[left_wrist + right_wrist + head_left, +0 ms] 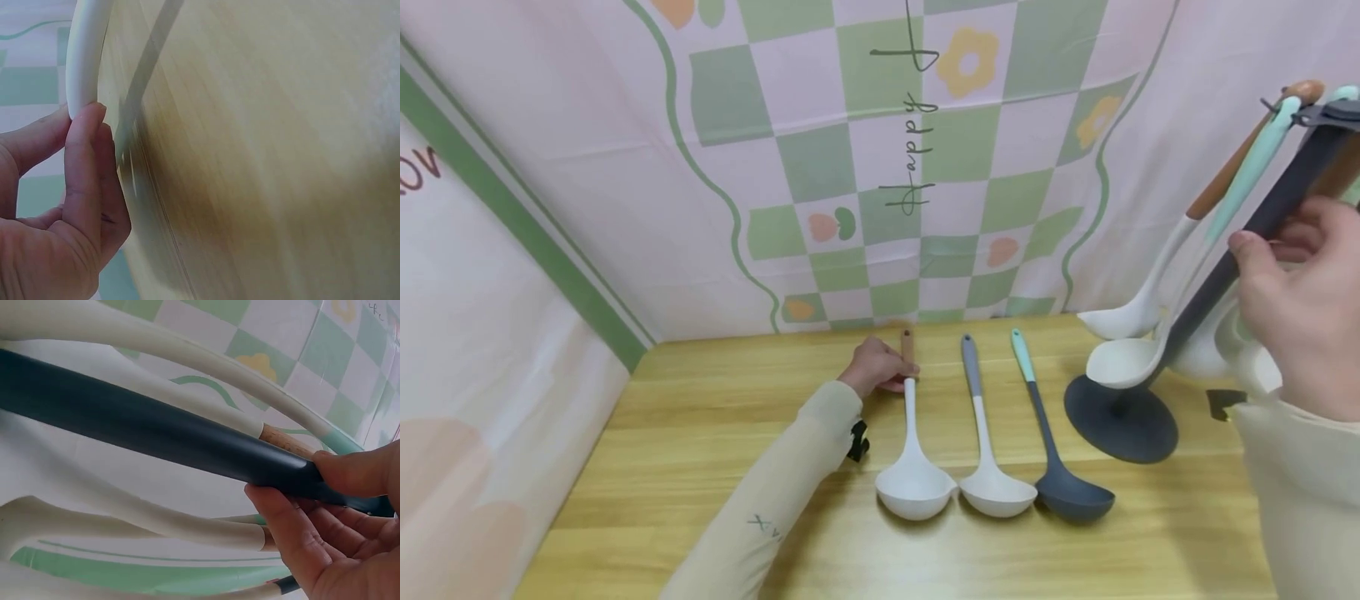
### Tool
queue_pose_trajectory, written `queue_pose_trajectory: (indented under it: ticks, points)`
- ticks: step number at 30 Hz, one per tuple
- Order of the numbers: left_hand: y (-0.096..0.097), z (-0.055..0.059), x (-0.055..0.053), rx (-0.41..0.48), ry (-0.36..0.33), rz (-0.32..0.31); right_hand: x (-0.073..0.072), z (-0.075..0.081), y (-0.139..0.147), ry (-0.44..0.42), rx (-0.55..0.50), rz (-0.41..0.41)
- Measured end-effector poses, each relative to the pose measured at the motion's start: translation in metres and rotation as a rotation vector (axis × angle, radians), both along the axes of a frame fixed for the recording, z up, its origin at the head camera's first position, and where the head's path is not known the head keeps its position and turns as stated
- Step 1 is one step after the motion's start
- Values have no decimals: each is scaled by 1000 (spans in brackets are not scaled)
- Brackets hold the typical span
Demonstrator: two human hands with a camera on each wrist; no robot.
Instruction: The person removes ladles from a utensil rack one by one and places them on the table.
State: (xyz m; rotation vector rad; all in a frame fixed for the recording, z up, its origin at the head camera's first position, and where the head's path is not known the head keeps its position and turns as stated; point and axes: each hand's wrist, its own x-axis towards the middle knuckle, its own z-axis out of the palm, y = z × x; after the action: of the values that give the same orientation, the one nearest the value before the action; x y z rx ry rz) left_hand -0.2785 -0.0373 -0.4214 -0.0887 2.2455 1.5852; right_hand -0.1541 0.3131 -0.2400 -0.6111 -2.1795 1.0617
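Observation:
In the head view my left hand (880,367) pinches a white ladle (916,483) with a brown handle, its bowl toward me on the table. Up close, the left hand's fingers (81,169) meet the white stem (87,56); the brown handle is hidden there. To the right lie a white ladle with a grey handle (997,487) and a dark ladle with a mint handle (1073,493). My right hand (1307,300) grips the dark pole of a utensil stand (1210,267), thumb and fingers around it (156,434). White ladles (1123,362) hang from the stand.
The stand's round dark base (1120,421) rests on the wooden table (700,417), at its right. A patterned cloth (880,167) rises behind the table's back edge, with another cloth (475,333) at the left. A small black piece (1225,402) lies beside the base.

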Motion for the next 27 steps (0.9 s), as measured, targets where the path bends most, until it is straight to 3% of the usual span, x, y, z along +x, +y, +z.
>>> queue_pose_trajectory:
  ticks: [5,11,17,27]
  points:
    - [2,-2,-1,7,-13,10,-4,0,9,12,11,39]
    - [1,-1,0,7,-5,2,-6,0,15,-84,2,30]
    - [0,0,0,-4,-5,5,-4,-3,16,-80,-8,80]
    - [2,0,2,8,-2,10,-4,-2,11,-135,22,7]
